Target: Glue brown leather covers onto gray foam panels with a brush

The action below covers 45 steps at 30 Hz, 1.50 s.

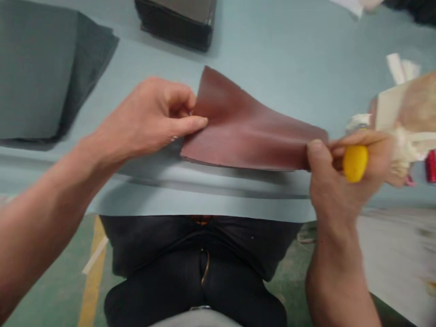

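Observation:
A reddish-brown sheet that looks like leather is held just over the table's front part, bent and twisted along its length. My left hand pinches its left edge between thumb and fingers. At the sheet's right end, my right hand grips it with the thumb on top. A yellow, rounded handle is also tucked in my right hand; the rest of that tool is hidden by the fingers.
Dark grey sheets lie stacked at the left of the pale blue table. A black stack or block sits at the back. To the right are a brown and cream block, crumpled whitish scraps and a red object.

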Available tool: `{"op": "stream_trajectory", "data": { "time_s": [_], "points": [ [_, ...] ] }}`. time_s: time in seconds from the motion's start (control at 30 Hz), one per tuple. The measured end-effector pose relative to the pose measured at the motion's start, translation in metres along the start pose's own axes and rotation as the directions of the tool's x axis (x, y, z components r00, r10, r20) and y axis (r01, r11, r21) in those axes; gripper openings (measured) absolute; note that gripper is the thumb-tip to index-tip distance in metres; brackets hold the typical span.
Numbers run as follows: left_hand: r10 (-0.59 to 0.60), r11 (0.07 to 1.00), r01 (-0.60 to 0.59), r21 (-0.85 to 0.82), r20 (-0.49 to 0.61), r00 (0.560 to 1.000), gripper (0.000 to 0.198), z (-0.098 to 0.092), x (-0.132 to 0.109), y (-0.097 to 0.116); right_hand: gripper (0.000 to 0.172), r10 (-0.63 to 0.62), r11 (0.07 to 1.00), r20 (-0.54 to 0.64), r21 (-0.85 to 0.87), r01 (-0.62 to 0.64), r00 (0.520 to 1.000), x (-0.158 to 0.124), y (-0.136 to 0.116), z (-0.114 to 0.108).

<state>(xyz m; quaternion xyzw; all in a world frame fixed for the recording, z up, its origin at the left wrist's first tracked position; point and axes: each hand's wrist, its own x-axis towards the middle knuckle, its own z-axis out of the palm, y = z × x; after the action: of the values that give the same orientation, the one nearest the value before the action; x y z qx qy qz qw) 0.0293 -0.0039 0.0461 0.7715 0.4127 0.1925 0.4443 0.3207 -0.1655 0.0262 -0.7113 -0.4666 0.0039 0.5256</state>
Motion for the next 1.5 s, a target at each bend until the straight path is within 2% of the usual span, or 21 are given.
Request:
{"op": "stream_trajectory", "data": {
  "time_s": [0.03,0.17,0.33,0.43,0.67,0.9,1.13,1.5],
  "points": [
    [0.005,1.0,-0.005,-0.004,-0.016,1.0,0.021,0.0,0.0,-0.001,0.032,-0.046,0.999,0.021,0.001,0.046,0.999,-0.001,-0.002,0.002],
    [-0.01,1.0,0.009,-0.021,-0.05,0.999,0.035,0.002,-0.002,-0.001,0.026,-0.079,0.997,0.089,-0.017,0.081,0.993,-0.006,-0.008,0.003],
    [-0.067,0.996,0.072,0.046,-0.102,0.993,0.046,0.005,-0.007,0.007,0.024,-0.126,0.992,0.103,-0.015,0.128,0.987,-0.009,-0.005,0.001],
    [-0.08,0.994,0.09,0.067,-0.15,0.985,0.044,0.007,-0.007,0.007,0.023,-0.121,0.992,0.126,0.038,0.117,0.985,-0.01,0.0,0.002],
    [-0.102,0.995,0.096,-0.038,-0.236,0.966,0.039,0.009,-0.004,0.003,0.027,-0.053,0.996,0.19,0.077,0.039,0.98,-0.008,0.006,0.003],
    [-0.096,0.993,0.109,0.055,-0.197,0.976,0.031,0.007,-0.008,0.01,0.027,-0.001,0.986,0.234,0.161,-0.037,0.972,-0.007,0.005,0.003],
    [-0.095,0.984,0.123,0.131,-0.201,0.975,0.019,0.004,-0.009,0.002,0.027,0.022,0.975,0.23,0.21,-0.071,0.973,-0.008,0.006,0.005],
    [-0.135,0.978,0.167,0.125,-0.227,0.964,0.022,0.005,-0.007,0.011,0.029,0.058,0.974,0.263,0.197,-0.113,0.963,-0.008,0.008,0.007]
  ]
}}
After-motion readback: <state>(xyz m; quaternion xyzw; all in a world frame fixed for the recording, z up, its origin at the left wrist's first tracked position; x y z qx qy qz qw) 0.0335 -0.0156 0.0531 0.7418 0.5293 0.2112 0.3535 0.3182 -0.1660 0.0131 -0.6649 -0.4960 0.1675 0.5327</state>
